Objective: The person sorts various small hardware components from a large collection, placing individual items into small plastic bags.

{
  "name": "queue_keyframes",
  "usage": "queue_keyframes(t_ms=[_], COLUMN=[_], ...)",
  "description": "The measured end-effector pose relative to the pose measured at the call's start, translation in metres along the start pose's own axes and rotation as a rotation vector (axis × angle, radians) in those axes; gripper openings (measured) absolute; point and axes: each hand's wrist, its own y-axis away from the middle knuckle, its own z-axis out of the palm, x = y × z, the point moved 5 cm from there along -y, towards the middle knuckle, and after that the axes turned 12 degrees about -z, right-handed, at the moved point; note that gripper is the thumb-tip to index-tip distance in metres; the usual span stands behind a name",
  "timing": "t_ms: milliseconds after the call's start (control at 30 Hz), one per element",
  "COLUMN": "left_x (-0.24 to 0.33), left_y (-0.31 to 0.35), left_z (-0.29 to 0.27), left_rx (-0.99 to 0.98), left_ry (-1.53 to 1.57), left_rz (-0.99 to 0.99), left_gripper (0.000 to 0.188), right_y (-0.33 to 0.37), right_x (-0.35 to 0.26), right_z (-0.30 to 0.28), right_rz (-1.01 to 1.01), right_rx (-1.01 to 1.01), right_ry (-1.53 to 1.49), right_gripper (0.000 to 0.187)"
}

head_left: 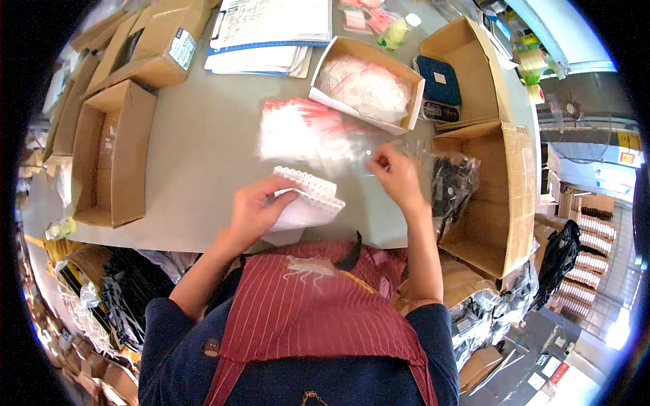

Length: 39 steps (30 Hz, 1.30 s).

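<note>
My left hand (261,206) pinches a folded white sheet (308,210) with rows of small round dots along its upper folds. It holds the sheet above the table's near edge. To the right, my right hand (398,177) has its fingers curled together over some clear plastic bags (338,145). A tiny pale round spot shows by its fingertips; whether the fingers grip it or a bag is too blurred to tell. Flat clear bags with red strips (288,122) lie fanned out beyond both hands. Behind them, an open box (413,120) is filled with more such bags.
An open carton (518,203) with black items in clear wrap stands close to my right hand. Another carton (467,44) holds a dark blue device. At left are an empty box (132,176) and stacked cartons (162,34). Papers on a clipboard (271,27) and a bottle (399,32) are farther back.
</note>
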Motion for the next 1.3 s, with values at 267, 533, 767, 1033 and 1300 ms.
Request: queue_keyframes(t_ms=[267, 533, 767, 1033, 1300], left_x=[0.015, 0.020, -0.007, -0.023, -0.016], left_y=[0.001, 0.006, -0.001, -0.005, -0.004], left_z=[0.006, 0.011, 0.011, 0.005, 0.005], left_rx=[-0.049, -0.081, -0.065, -0.073, -0.059], left_ry=[-0.155, -0.167, -0.045, 0.033, -0.026], left_rz=[0.117, 0.229, -0.003, -0.224, -0.098], left_gripper=[0.017, 0.016, 0.020, 0.019, 0.018], right_y=[0.004, -0.003, 0.003, -0.041, -0.036], right_x=[-0.097, -0.107, -0.114, -0.020, 0.024], right_z=[0.024, 0.037, 0.037, 0.009, 0.026], right_rz=[-0.503, -0.554, -0.683, -0.236, -0.136], right_rx=[-0.121, -0.142, -0.118, -0.075, -0.171], right_ry=[-0.076, -0.099, -0.068, -0.201, -0.175], right_gripper=[0.016, 0.012, 0.014, 0.007, 0.014])
